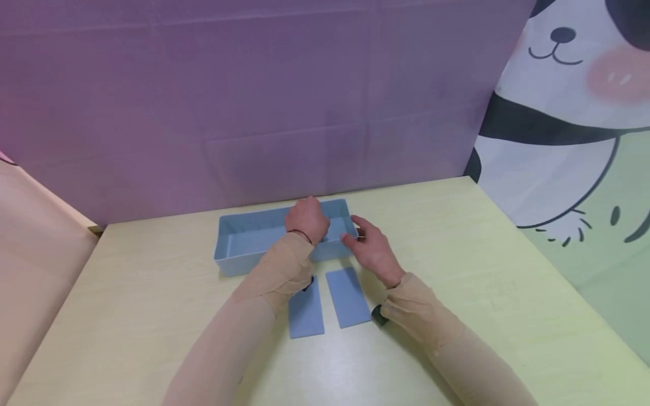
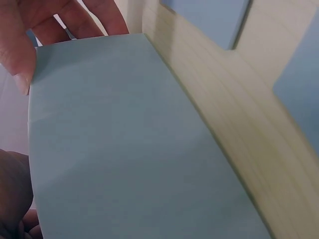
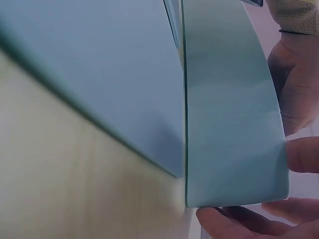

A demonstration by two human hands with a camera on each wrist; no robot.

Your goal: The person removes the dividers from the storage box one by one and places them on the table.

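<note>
A long, open light-blue box (image 1: 254,259) lies on the table, its long side across the view. My right hand (image 1: 373,251) holds the box's right end, its thumb at the front rim and its fingers around the end wall. In the right wrist view, those fingers (image 3: 227,224) bend around the corner. My left hand (image 1: 308,220) reaches over the front rim into the right part of the box with its knuckles up. Its fingertips are hidden behind the hand and the front wall, so I cannot tell what they hold.
Two flat blue rectangular panels, the left one (image 1: 306,316) partly under my left forearm and the right one (image 1: 348,298), lie in front of the box. A purple cloth (image 1: 284,113) hangs behind the pale wooden table (image 1: 457,254). A panda-print cloth (image 1: 563,158) hangs at right.
</note>
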